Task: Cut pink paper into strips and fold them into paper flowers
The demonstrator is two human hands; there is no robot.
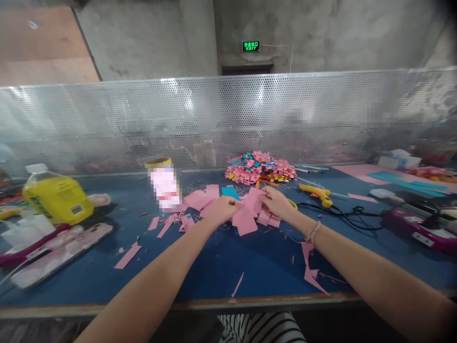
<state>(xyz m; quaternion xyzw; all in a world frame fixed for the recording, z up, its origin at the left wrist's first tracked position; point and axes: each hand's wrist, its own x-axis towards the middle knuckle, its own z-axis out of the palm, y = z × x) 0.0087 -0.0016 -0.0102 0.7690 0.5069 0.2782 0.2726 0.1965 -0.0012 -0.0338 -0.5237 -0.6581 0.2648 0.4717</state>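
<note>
Both my hands are over the middle of the blue table, with pink paper between them. My left hand [225, 209] pinches the left edge of a pink paper piece [253, 202]. At its upper right side, my right hand [278, 202] holds the same piece between closed fingers. Below lie more pink pieces [245, 223], and a blue paper piece [230, 192] shows just behind my left hand. Cut pink sheets [197, 198] and scraps are spread to the left. A yellow-handled tool [293, 205] is partly hidden behind my right hand.
Behind my hands is a pile of pink and blue paper flowers [259, 167]. A yellow glue gun [317, 194], black cable and purple power strip [421, 228] lie right. Left are a yellow-liquid bottle [57, 197], a phone [64, 255] and a tape roll [159, 163]. A perforated screen [200, 119] stands behind.
</note>
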